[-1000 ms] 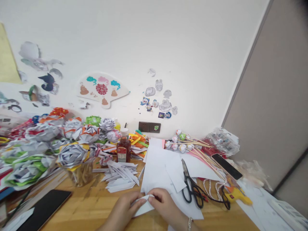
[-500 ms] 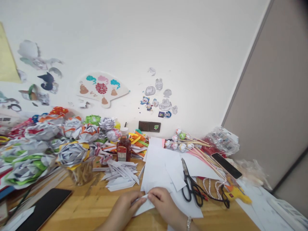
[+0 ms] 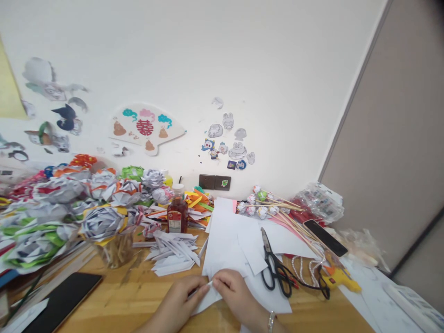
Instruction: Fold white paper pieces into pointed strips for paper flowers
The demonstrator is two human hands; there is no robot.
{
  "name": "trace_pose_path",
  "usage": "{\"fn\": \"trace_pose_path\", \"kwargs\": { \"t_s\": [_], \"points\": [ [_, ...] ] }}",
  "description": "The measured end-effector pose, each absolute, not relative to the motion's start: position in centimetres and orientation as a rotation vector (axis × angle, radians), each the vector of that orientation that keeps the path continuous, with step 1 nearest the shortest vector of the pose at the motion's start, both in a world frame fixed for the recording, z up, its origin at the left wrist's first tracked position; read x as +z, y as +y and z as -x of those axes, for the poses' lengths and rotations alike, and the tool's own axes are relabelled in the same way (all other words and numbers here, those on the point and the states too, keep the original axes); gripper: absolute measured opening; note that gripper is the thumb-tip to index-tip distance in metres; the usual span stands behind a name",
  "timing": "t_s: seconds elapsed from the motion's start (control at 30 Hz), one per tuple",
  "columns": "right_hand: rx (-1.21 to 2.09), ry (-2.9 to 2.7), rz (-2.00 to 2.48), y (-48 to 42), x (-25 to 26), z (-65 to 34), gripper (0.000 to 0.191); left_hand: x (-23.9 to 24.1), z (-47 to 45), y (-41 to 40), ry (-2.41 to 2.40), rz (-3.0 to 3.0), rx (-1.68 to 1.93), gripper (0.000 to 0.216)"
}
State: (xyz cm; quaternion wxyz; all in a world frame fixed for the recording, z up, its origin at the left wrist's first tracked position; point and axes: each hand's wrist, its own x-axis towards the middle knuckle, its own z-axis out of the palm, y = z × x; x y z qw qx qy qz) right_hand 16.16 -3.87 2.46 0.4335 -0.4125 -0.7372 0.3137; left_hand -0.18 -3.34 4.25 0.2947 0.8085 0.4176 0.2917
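Between my two hands is a small piece of white paper (image 3: 207,299), partly hidden by the fingers. My left hand (image 3: 185,296) pinches its left part between thumb and fingers. My right hand (image 3: 231,290), with a bracelet (image 3: 271,321) at the wrist, pinches the same paper close by, so the fingertips nearly meet. Beyond the hands lie white paper sheets (image 3: 224,236). A heap of folded white paper strips (image 3: 175,252) is on the table just past my left hand. Black-handled scissors (image 3: 274,263) rest on the sheets to the right.
At left are paper flowers (image 3: 104,222), one over a clear jar (image 3: 116,254), and a black phone-like slab (image 3: 65,300). A bottle of reddish liquid (image 3: 177,215) stands at the back. A yellow glue gun (image 3: 342,280), a phone (image 3: 325,237) and stick-mounted paper balls (image 3: 262,212) lie right.
Both hands stay in nearly the same place, with the fingers shifting slightly on the white paper. The whole view has moved a little.
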Motion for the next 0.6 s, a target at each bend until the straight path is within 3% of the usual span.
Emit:
{"fn": "trace_pose_path", "kwargs": {
  "t_s": [0.6],
  "points": [
    [0.560, -2.001, 1.116, -4.39, 2.36, -15.95, 0.020, 3.85, 0.33, -3.47, 1.079, -2.150, 0.832, 0.030]
  ]
}}
